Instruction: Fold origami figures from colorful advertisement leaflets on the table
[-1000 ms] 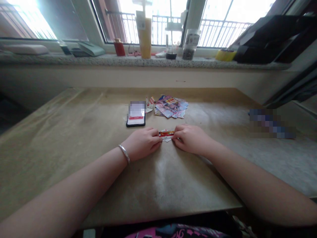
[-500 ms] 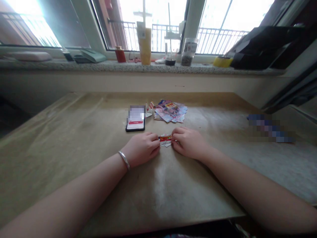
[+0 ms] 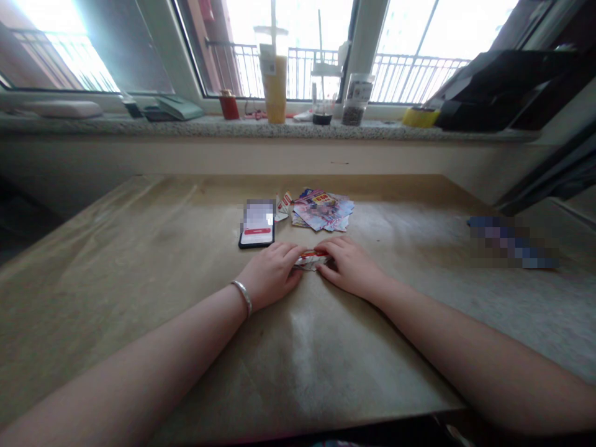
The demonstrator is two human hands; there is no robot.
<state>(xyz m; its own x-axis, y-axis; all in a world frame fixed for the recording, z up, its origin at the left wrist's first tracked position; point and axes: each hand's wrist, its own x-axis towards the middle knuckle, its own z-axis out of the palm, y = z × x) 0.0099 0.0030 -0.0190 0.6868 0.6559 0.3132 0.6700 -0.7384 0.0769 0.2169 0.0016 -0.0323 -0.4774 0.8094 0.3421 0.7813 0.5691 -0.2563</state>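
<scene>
- Folded paper (image 3: 309,261): ends partly hidden by left grip (image 3: 274,270) and right grip (image 3: 350,264); print too small to read.
- Phone (image 3: 257,231): upper screen pixelated.
- Blue item (image 3: 516,243), bench (image 3: 419,248) right: pixelated, can't identify.
- Forearms (image 3: 153,357): cut off by frame edges.

- Phone (image 3: 258,238): black edge, white screen, red bar.
- Folded paper (image 3: 309,261), closer than the phone: white, red stripe.
- Paper pile (image 3: 321,214), right of the phone: pink, blue, yellow.
- Counter (image 3: 186,248) under the phone: yellowy brown, blotchy.
</scene>
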